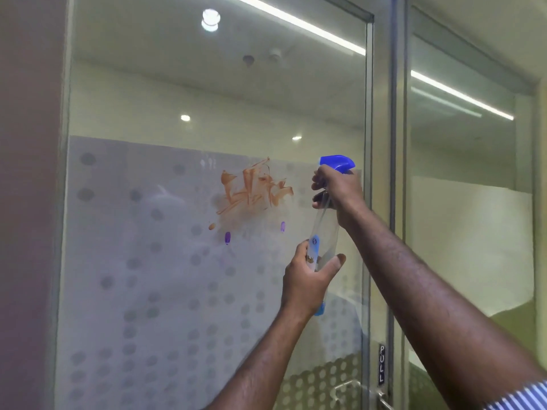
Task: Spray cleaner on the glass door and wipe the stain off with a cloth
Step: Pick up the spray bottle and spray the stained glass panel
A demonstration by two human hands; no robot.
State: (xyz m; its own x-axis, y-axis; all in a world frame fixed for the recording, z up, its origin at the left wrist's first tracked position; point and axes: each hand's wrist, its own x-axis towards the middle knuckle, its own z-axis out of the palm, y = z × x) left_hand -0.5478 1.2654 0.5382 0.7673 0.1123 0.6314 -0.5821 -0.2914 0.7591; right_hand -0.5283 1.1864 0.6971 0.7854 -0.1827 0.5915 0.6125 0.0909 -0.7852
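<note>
Two hands on spray bottle (324, 232), aimed at stain (254, 189).
Right hand (337, 189) clamps trigger; left hand (307, 279) below grips base, steadying aim.

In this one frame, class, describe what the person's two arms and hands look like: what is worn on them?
Both forearms are bare, with no watch, glove or ring visible on the left hand or right hand. A blue-and-white striped sleeve shows on the right arm at the frame's lower right corner.

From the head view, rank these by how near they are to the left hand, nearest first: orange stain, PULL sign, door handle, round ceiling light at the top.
1. Orange stain: up and left of the left hand, on the frosted glass.
2. PULL sign: lower right, on the door frame.
3. Door handle: bottom right, just farther than the sign.
4. Round ceiling light: far above.
</note>
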